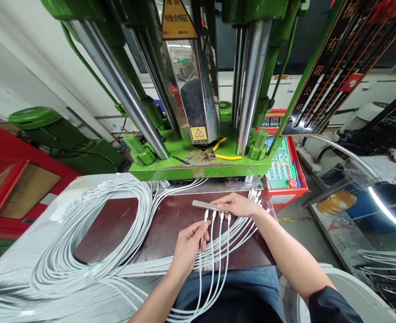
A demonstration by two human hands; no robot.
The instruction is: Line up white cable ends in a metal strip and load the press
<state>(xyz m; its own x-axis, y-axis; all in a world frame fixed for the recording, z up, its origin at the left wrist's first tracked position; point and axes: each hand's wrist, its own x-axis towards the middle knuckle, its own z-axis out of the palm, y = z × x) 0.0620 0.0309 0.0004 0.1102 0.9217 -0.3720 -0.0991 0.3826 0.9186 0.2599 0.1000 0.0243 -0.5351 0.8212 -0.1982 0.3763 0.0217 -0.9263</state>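
My right hand (pixel 235 204) grips a flat metal bar (pixel 203 205) from above, at the bar's right end. Several white cable ends (pixel 229 217) stick out side by side along its near edge. My left hand (pixel 194 236) pinches the leftmost white cable (pixel 200 264), just below its white connector (pixel 206 214), which meets the bar's edge. Whether that connector is fully seated is too small to tell. The cables hang in loops toward my lap. Under both hands is a dark red-brown board (pixel 171 211).
A large coil of white cables (pixel 140 224) lies on the left, and more connector ends (pixel 254 196) bunch at the board's right. Behind stands a green press (pixel 198 171) with yellow-handled pliers (pixel 228 157) on its ledge. A control panel (pixel 280 157) is to the right, near a lit lamp (pixel 388 208).
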